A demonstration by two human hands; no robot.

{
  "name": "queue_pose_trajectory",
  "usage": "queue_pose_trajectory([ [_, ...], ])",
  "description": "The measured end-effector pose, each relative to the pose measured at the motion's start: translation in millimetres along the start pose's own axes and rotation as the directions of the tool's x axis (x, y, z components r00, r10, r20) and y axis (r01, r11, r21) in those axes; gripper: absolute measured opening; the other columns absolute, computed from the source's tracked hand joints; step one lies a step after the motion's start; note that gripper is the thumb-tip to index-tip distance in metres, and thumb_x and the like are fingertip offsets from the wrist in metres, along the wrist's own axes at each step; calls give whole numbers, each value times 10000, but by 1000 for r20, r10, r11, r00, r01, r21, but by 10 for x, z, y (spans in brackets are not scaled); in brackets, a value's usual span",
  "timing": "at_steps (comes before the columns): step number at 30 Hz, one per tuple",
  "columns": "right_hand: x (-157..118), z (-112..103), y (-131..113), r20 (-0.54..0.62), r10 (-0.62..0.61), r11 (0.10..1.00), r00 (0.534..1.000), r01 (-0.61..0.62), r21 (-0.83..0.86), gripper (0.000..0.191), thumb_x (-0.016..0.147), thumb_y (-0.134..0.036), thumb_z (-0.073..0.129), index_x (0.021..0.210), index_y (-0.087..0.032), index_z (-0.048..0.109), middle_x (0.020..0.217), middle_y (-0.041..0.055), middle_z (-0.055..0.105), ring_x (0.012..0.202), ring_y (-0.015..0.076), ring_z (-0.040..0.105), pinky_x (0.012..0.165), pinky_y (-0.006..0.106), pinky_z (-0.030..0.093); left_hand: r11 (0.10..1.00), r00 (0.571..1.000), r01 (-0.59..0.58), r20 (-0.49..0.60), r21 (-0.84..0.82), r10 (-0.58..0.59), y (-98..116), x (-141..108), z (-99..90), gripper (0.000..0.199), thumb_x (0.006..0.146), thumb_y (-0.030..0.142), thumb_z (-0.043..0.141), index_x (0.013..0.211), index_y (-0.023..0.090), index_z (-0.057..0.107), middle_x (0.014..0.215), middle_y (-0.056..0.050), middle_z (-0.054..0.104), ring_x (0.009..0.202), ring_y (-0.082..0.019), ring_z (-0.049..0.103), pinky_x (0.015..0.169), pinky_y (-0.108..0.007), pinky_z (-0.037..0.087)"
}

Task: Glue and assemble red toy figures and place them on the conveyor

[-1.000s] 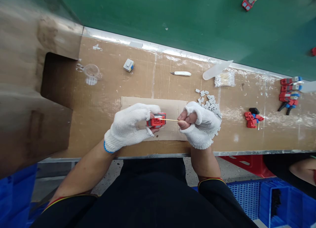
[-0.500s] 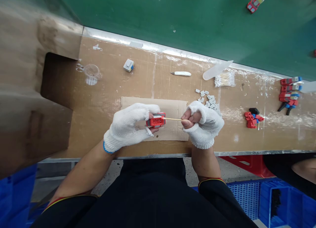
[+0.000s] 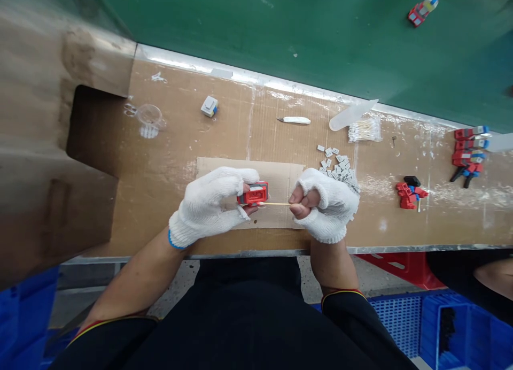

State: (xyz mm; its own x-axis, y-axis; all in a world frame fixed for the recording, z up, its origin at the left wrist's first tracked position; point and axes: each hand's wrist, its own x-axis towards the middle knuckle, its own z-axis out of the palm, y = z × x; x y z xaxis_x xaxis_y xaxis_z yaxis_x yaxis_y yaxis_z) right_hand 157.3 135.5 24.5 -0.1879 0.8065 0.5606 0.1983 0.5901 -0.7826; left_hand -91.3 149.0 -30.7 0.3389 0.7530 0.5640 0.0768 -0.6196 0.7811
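Observation:
In a white fingerless glove, my left hand point(image 3: 214, 204) grips a small red and grey plastic toy part point(image 3: 253, 194) between thumb and fingers. Its hollow red side faces up. My right hand point(image 3: 323, 204), gloved the same way, pinches the stick of a cotton swab point(image 3: 276, 203). The swab's tip meets the lower edge of the toy part, close to my left thumb. Both hands are above a flat cardboard piece point(image 3: 276, 172). A pile of small grey plastic pieces point(image 3: 342, 169) lies just beyond my right hand, which partly covers it.
Farther back lie a craft knife point(image 3: 294, 120), a pack of cotton swabs point(image 3: 364, 129) and a grey-white block point(image 3: 209, 106). Red toy assemblies point(image 3: 411, 193) stand at right. Behind the metal edge runs a green surface point(image 3: 256, 33) carrying another toy point(image 3: 422, 10). A cardboard box point(image 3: 92, 199) borders the left.
My right hand has moved slightly left and down, bringing the swab tip from the toy part's upper right to its lower edge. The toy on the green surface has shifted right and down.

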Motion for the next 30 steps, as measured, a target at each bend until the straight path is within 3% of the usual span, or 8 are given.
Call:
queue_pose_trajectory([
  [5, 5, 24, -37, 9, 36, 999, 999, -36, -37, 567, 1093, -376, 890, 641, -248, 573, 613, -32, 717, 492, 120, 642, 446, 264, 467, 999, 999, -30, 20, 29, 29, -3, 3, -20, 371, 928, 199, 994, 1215, 312, 788, 1221, -104, 927, 1010, -332, 939, 829, -469, 830],
  [16, -12, 67, 1, 29, 59, 998, 998, -60, 35, 521, 1058, -318, 923, 657, -251, 598, 622, -46, 691, 538, 134, 649, 516, 282, 518, 999, 999, -26, 22, 44, 25, -43, -42, 28, 362, 949, 218, 958, 1238, 331, 771, 1215, -129, 919, 992, -353, 935, 800, -507, 829],
  [20, -36, 35, 6, 17, 60, 998, 998, -60, 13, 495, 1062, -274, 906, 671, -254, 602, 632, -43, 712, 538, 135, 657, 514, 277, 526, 996, 997, -62, 43, 70, 60, -7, 7, -15, 305, 972, 216, 952, 1194, 306, 763, 1189, -141, 921, 989, -339, 937, 805, -477, 832],
  [24, -48, 0, 3, 15, 88, 996, 996, -87, -33, 512, 1067, -336, 901, 639, -259, 630, 627, -20, 726, 513, 149, 643, 508, 305, 568, 996, 998, -53, 39, 72, 50, 10, 33, -21, 283, 981, 225, 961, 1165, 312, 764, 1168, -108, 925, 988, -312, 937, 822, -444, 829],
  [30, -36, -9, 5, -4, 85, 996, 996, -85, -35, 555, 1065, -370, 917, 625, -252, 599, 605, -35, 696, 505, 130, 638, 460, 268, 495, 997, 997, -57, -48, 61, 60, -5, 19, 41, 277, 953, 260, 1003, 1106, 292, 775, 1113, -74, 929, 932, -265, 930, 804, -359, 813],
])
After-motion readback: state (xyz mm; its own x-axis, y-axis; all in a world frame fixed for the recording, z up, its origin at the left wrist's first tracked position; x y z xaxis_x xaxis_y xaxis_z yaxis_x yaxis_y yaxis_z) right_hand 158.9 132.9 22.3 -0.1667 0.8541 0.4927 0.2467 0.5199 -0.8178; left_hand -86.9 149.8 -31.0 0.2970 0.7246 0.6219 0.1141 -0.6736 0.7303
